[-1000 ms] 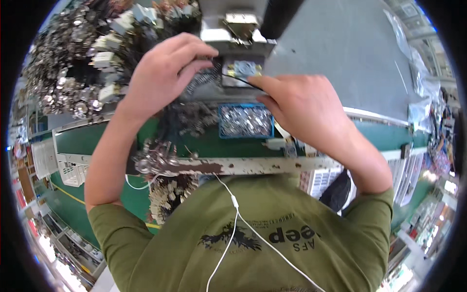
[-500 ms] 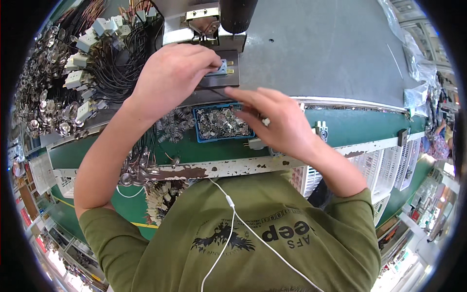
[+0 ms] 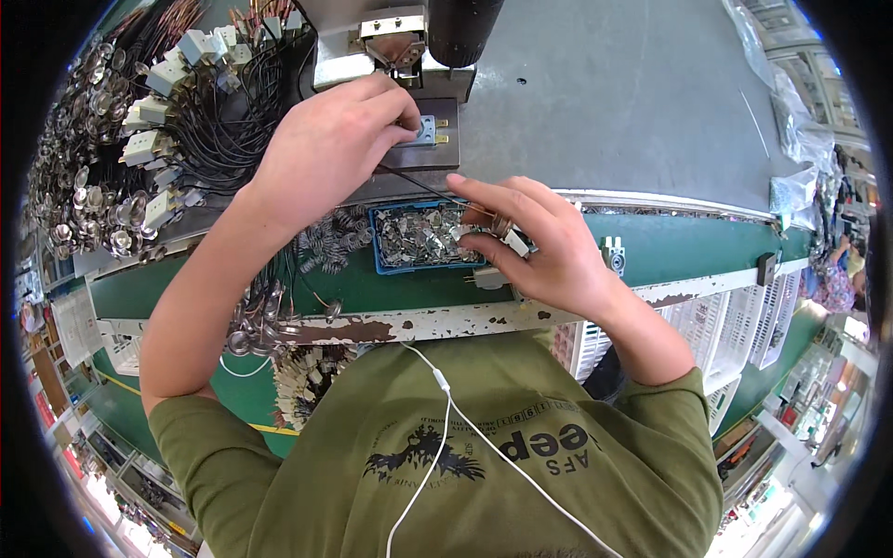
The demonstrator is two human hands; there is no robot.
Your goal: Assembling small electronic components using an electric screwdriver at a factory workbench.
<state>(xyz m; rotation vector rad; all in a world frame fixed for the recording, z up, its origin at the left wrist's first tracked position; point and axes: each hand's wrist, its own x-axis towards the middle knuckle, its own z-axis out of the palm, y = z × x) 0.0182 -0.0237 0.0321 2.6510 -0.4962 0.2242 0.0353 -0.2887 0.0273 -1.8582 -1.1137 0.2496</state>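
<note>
My left hand (image 3: 339, 139) is closed at the fingertips on a small grey-blue plastic switch body (image 3: 426, 131) with two brass terminals. The body lies on a dark metal block (image 3: 445, 158) below the press head. A thin black wire (image 3: 409, 177) runs from under this hand toward my right hand (image 3: 549, 246). My right fingers are curled around the wire's coppery end and a round metal piece (image 3: 502, 227), partly hidden by them. Beneath the right fingertips is a blue tray (image 3: 379, 251) of small metal clips.
Left lies a heap of white switch bodies (image 3: 142, 147) with black wires and shiny metal discs (image 3: 88, 200). Springs (image 3: 326, 244) sit beside the tray. The press (image 3: 395, 42) stands ahead. Another switch body (image 3: 614, 253) lies right, near the chipped bench edge (image 3: 446, 323).
My right hand has shifted slightly right, its fingers now curled around the wire's end, with the round metal piece showing. My left hand stays on the switch body, almost unmoved.
</note>
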